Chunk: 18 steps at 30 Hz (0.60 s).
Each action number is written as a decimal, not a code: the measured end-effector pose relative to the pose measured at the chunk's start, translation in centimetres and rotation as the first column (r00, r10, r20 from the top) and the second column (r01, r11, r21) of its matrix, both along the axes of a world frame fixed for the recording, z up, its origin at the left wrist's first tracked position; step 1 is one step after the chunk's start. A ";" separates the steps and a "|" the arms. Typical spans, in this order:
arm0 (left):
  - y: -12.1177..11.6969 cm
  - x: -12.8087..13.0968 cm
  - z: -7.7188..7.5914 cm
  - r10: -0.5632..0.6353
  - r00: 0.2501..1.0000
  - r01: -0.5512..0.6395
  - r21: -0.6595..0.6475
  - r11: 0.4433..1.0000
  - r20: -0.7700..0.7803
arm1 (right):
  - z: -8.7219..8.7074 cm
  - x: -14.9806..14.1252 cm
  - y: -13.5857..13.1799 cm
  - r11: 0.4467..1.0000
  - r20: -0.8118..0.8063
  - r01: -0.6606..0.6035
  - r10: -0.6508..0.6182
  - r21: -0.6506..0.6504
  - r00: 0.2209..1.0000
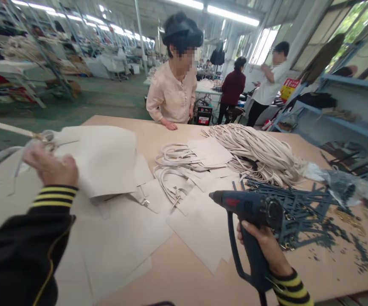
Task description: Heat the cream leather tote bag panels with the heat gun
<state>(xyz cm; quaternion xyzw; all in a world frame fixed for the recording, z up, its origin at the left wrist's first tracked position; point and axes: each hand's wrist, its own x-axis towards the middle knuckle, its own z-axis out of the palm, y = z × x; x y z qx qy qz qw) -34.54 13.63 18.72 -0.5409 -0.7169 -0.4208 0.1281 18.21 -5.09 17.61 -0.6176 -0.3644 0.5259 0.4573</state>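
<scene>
My right hand [265,244] is wrapped around the grip of a dark blue heat gun [244,204], its nozzle pointing left over the table. At the left, my left hand [51,165] is closed on a beige strap [10,128] with a metal buckle; motion blurs its fingers. A beige panel [104,157] stands raised beside that hand, and I cannot tell whether the strap is joined to it. Beneath both hangs a layer of flat beige panels [120,238]. Between my hands lie looped beige straps [172,178] with buckles on more panels.
A thick bundle of beige straps [260,148] lies at the back right of the table [123,123]. Dark blue strips [301,208] and small gold pieces [349,221] are scattered at the right. Across the table stands a person [174,89], one hand on its edge.
</scene>
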 end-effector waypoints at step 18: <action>-8.1 24.2 -21.0 -0.446 0.872 0.424 -0.770 0.477 0.204 | -2.9 -2.1 8.0 0.991 -0.029 -0.130 0.130 0.009 0.991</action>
